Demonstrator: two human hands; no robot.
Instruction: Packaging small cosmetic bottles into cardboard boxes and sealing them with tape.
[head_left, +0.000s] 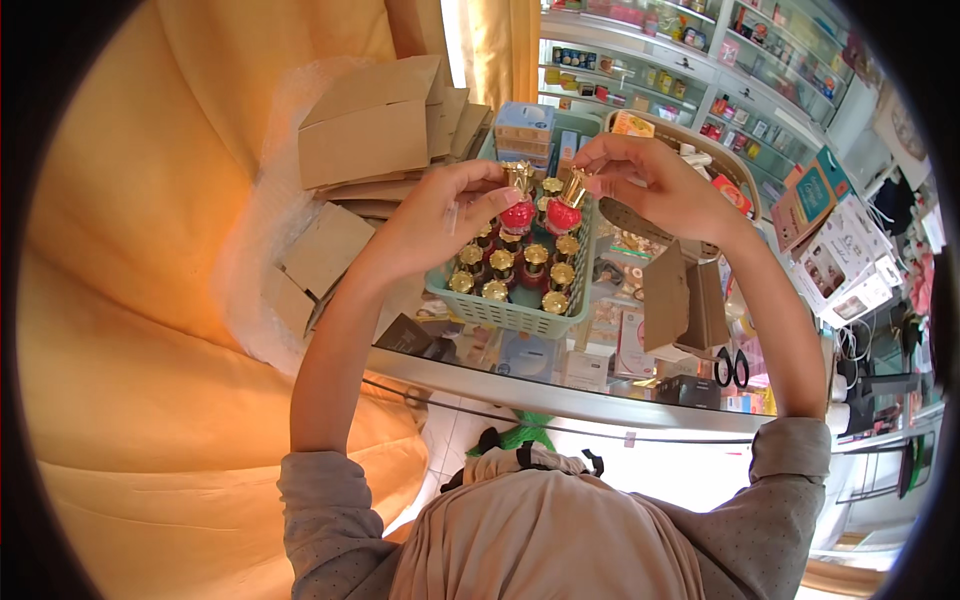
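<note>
Over a pale green plastic basket, my left hand pinches a small bottle with red contents by its gold cap. Beside it, my right hand holds a similar red bottle by its gold cap, tilted. Below them, several bottles with scalloped gold caps stand upright in the near part of the basket. Light blue boxes are stacked at its far end. Whether the lower ends of the two held bottles touch anything beneath cannot be told.
Cardboard boxes and bubble wrap lie left of the basket. An open cardboard box and scissors rest on the glass counter to the right. Behind stands a brown basket of packages; cosmetics boxes are at far right.
</note>
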